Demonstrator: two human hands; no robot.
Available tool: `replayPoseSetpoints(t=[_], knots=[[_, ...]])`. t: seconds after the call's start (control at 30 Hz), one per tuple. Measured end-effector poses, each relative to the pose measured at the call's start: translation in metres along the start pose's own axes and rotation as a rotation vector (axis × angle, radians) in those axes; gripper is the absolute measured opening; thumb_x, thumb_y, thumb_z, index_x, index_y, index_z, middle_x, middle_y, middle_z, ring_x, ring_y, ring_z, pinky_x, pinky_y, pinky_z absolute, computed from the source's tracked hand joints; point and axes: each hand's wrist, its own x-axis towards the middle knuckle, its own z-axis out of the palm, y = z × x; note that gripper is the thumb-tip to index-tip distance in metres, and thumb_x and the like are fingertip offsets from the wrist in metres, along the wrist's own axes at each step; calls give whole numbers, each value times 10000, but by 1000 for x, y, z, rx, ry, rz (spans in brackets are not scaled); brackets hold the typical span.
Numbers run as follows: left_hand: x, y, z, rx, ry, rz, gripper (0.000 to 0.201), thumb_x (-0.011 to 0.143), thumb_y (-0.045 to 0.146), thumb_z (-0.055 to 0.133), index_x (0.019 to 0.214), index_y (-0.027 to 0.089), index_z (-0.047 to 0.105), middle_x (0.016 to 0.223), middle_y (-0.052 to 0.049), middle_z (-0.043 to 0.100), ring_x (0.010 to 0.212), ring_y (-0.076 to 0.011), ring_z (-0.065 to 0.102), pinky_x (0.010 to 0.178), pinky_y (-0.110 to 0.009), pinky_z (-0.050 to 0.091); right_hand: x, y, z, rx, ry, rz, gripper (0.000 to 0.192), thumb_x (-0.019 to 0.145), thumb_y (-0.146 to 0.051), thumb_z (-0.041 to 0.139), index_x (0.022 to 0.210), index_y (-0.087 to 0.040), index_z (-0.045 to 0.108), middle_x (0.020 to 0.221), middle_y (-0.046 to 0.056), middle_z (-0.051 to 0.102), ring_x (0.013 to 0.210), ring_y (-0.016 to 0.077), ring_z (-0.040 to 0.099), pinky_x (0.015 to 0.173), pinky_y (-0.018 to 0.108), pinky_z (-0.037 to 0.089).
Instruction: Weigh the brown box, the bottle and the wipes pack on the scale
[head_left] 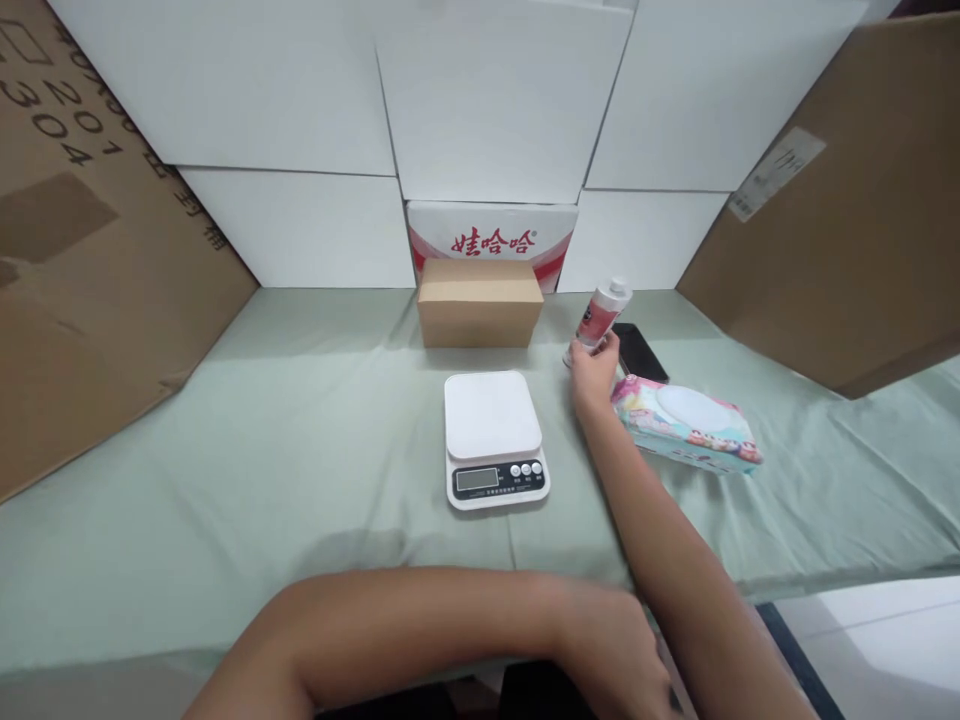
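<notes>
The right hand (594, 372) clamps a tilted white bottle (602, 313) beside the wipes pack (686, 423), risking a slip onto the phone (640, 350); the left hand (615, 650), blurred, rests at the surface (225, 480) edge, grip unclear.

Head view — forward, down, close

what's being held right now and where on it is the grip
The right hand grips the small pink-labelled bottle at its lower end, tilted. The left hand holds nothing visible.
</notes>
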Motion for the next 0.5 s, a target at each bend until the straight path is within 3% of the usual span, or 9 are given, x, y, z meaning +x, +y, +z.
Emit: replayPoseSetpoints(t=[0.03, 0.1, 0.17, 0.23, 0.33, 0.5], knots=[[6, 0, 10, -76, -1, 49, 139, 861, 272, 668, 800, 328, 780, 817, 4, 805, 621, -177, 686, 460, -335, 414, 0, 7, -1, -42, 8, -34, 442, 709, -255, 646, 1139, -212, 554, 1159, 92, 695, 1059, 247, 673, 1104, 496, 516], [17, 0, 33, -199, 21, 133, 261, 765, 288, 734, 518, 293, 650, 763, -7, 791, 609, -182, 677, 463, -329, 406, -3, 16, -5, -106, 1, -85, 332, 717, -277, 661, 1025, -214, 556, 1041, 72, 692, 980, 248, 666, 1061, 503, 536], [25, -1, 54, -253, 50, 135, 340, 698, 290, 772, 424, 271, 572, 694, -11, 762, 570, -185, 649, 467, -329, 393, -6, 18, -8, -94, -40, -113, 310, 723, -320, 703, 976, -210, 562, 966, 62, 687, 921, 247, 667, 1013, 505, 560], [28, -4, 65, -243, 27, 39, 310, 665, 268, 788, 430, 273, 585, 602, -8, 704, 511, -183, 598, 458, -329, 358, -12, 13, -7, 12, -128, -133, 367, 735, -386, 755, 1001, -203, 582, 986, 78, 709, 925, 248, 690, 979, 486, 584], [25, -8, 66, -257, -87, -107, 303, 673, 259, 807, 452, 265, 599, 522, 3, 622, 456, -183, 529, 441, -333, 304, -28, -4, -3, 205, -334, -186, 476, 771, -477, 822, 1104, -208, 614, 1102, 107, 746, 1015, 253, 731, 960, 436, 610], [21, -8, 50, -335, -142, -146, 352, 660, 242, 832, 414, 256, 581, 503, 1, 597, 463, -183, 521, 442, -333, 295, -62, -36, -7, 265, -712, -299, 481, 804, -513, 874, 1127, -226, 665, 1112, 91, 764, 1022, 246, 746, 953, 400, 629]])
